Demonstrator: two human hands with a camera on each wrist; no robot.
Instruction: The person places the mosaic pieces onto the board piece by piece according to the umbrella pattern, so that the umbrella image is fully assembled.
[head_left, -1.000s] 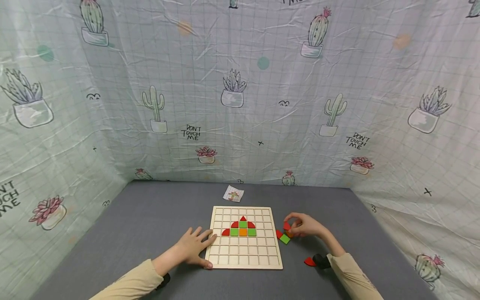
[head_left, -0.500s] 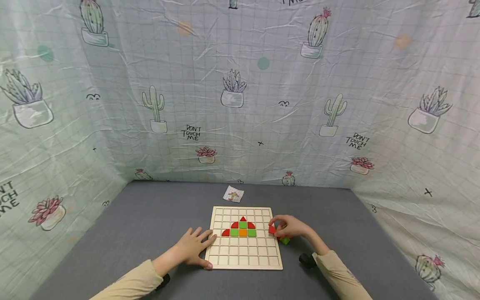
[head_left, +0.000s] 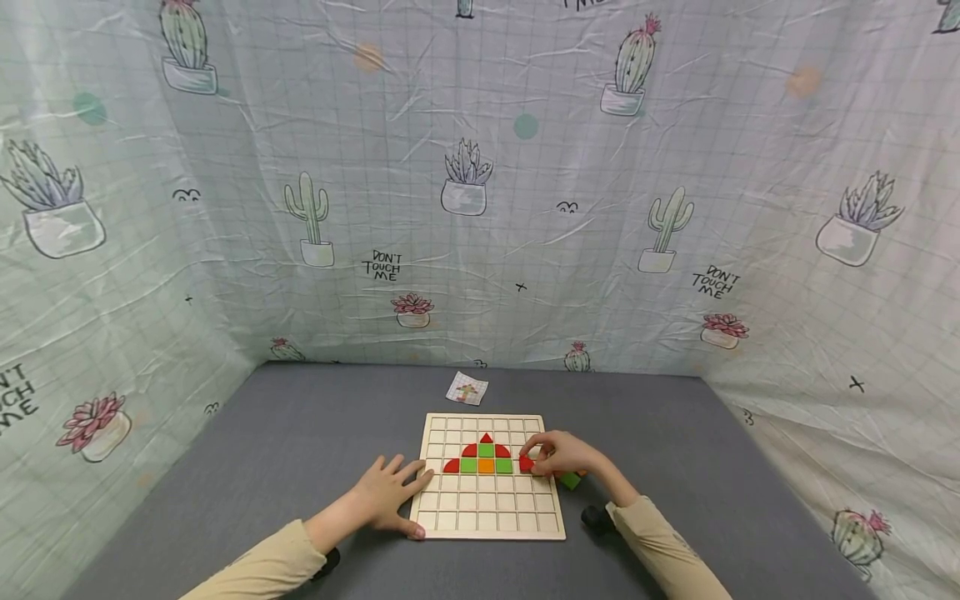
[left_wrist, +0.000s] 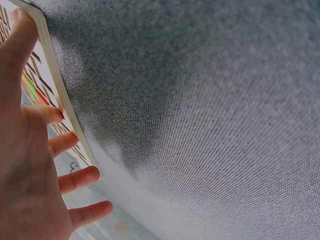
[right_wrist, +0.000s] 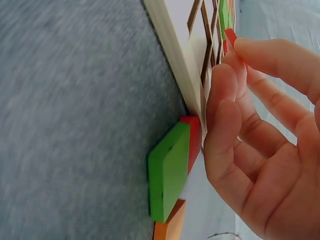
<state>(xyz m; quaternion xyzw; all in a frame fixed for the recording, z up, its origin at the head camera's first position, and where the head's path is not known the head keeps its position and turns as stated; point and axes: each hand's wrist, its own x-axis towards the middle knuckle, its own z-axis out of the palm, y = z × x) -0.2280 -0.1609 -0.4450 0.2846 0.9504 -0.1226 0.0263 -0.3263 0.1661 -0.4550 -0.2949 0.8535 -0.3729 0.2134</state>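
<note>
A wooden grid board (head_left: 477, 502) lies on the grey table, bearing red, green and orange tiles in a stepped, peaked pattern. My left hand (head_left: 386, 493) rests on its left edge with fingers spread; in the left wrist view the thumb (left_wrist: 24, 32) lies over one corner. Between thumb and fingers, my right hand (head_left: 567, 454) pinches a red tile (head_left: 527, 463) over the board, just right of the pattern's lowest row. The right wrist view shows only a thin edge of that tile (right_wrist: 230, 36) at the fingertips.
A green tile (right_wrist: 170, 170), a red tile (right_wrist: 194, 145) and an orange tile (right_wrist: 171, 222) lie against or near the board's right edge. Behind the board is a small printed card (head_left: 467, 388). A cactus-print curtain (head_left: 465, 275) stands around the table.
My right hand has picked the red tile from the loose pieces and carried it left, over the board. The left hand stays where it was.
</note>
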